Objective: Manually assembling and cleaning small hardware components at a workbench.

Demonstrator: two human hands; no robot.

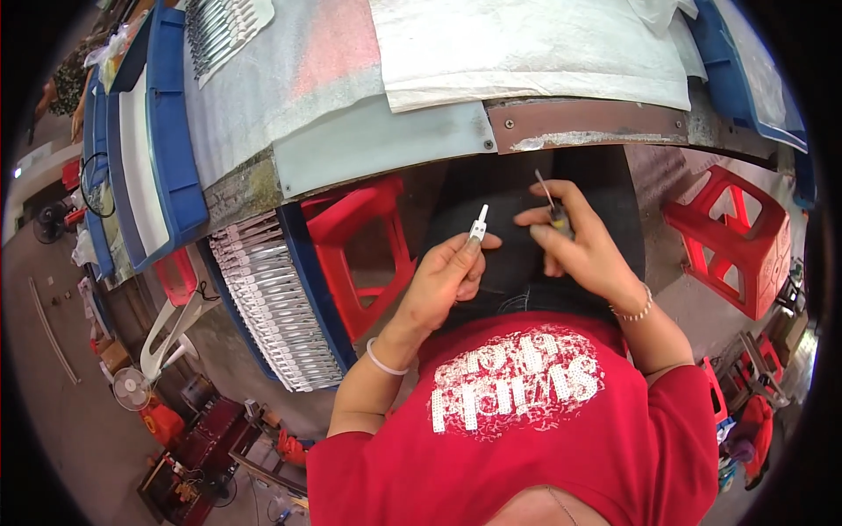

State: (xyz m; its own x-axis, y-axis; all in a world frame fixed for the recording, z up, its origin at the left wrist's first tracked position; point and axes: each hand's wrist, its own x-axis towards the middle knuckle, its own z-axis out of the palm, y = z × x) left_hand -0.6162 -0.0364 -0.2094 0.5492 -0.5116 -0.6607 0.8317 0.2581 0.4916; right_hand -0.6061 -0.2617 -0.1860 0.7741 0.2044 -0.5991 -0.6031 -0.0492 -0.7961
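Observation:
My left hand (pixel 454 273) pinches a small white plastic piece (pixel 479 226) between thumb and fingers. The piece has a narrow tip pointing up and small dark spots on its face. Slightly higher and to the right, my right hand (pixel 579 241) is closed around a thin-shafted tool (pixel 545 188) with a dark and yellow handle. Its shaft points up and away, apart from the white piece. The fingers hide most of the handle, so I cannot tell the tool's exact kind. Both hands are over my lap, just before the bench edge.
The bench (pixel 386 149) ahead has white sheeting (pixel 526 53) on it. Silvery slim parts (pixel 224 35) lie at its far left. A blue tray (pixel 276 298) full of similar parts stands left of me, near a red stool (pixel 368 254). Another red stool (pixel 732 237) is on the right.

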